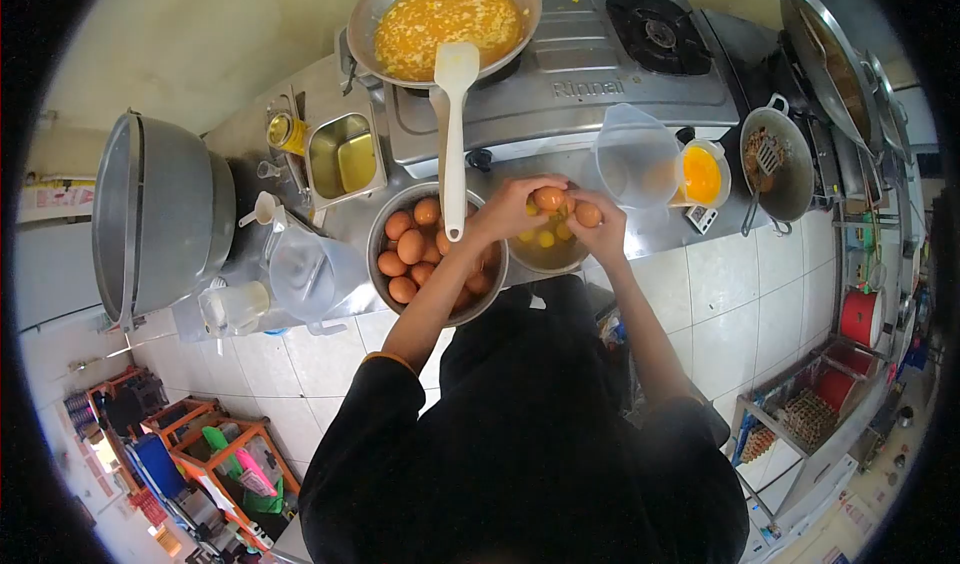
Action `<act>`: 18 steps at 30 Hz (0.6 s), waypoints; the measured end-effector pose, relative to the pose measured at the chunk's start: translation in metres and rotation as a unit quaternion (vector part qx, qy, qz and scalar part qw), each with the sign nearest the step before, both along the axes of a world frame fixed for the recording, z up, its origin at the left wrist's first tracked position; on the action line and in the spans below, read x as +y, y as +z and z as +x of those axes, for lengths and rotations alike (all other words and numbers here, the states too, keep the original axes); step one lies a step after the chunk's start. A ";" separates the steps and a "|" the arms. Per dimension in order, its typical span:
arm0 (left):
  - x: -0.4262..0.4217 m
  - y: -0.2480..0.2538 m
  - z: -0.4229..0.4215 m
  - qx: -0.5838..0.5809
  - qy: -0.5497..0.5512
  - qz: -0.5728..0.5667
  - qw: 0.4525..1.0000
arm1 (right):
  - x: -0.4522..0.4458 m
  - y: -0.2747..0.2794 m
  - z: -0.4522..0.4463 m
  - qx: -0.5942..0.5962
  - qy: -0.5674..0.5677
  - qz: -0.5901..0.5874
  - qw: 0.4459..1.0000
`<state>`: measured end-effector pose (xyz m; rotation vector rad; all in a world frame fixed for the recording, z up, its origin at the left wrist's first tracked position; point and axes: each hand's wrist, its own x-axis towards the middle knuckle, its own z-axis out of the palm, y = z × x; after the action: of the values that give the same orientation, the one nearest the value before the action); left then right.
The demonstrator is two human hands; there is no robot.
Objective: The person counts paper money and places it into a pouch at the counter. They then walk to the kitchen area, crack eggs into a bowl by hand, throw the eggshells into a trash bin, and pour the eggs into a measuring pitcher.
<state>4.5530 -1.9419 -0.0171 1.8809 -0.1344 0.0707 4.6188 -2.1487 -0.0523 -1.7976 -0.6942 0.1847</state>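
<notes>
My left hand (518,207) is closed around a brown egg (548,198) above a metal bowl (562,265). My right hand (607,230) grips a second brown egg piece (587,214) close beside it. Whether these are two eggs or two shell halves I cannot tell. In the bowl below lie several yellow yolks (546,238) in clear liquid. To the left, a larger metal pot (377,226) holds several whole brown eggs (410,247), partly hidden under my left forearm.
A pan (362,24) of orange egg mixture sits on the stove (590,59), a white spatula (455,134) reaching over the egg pot. Right are a clear jug (634,154), a cup of orange liquid (701,176) and a wok (797,174). Left stand an oil tray (345,159) and big pot (170,204).
</notes>
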 end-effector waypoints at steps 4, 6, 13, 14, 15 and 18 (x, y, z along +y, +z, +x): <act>0.007 0.000 -0.003 -0.084 -0.028 0.066 0.994 | -0.001 0.010 -0.006 -0.023 -0.027 -0.012 0.999; 0.000 0.011 -0.002 -0.080 -0.013 0.087 0.993 | 0.007 0.018 -0.017 -0.014 -0.079 -0.002 0.997; -0.074 0.047 -0.034 -0.023 0.138 -0.061 0.988 | -0.009 0.060 -0.066 0.089 -0.157 0.049 0.982; -0.075 0.047 -0.040 -0.058 0.095 -0.008 0.994 | -0.023 0.064 -0.075 0.117 -0.177 0.038 0.976; -0.078 0.047 -0.047 -0.094 0.049 0.045 0.993 | -0.040 0.066 -0.085 0.143 -0.199 0.027 0.969; -0.051 0.062 -0.085 0.155 0.000 -0.156 0.976 | -0.109 0.054 -0.125 0.131 -0.287 -0.065 0.947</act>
<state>4.4680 -1.9925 0.0445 1.5564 0.0865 -0.1918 4.4937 -2.2580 0.0022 -1.9802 0.0453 0.0731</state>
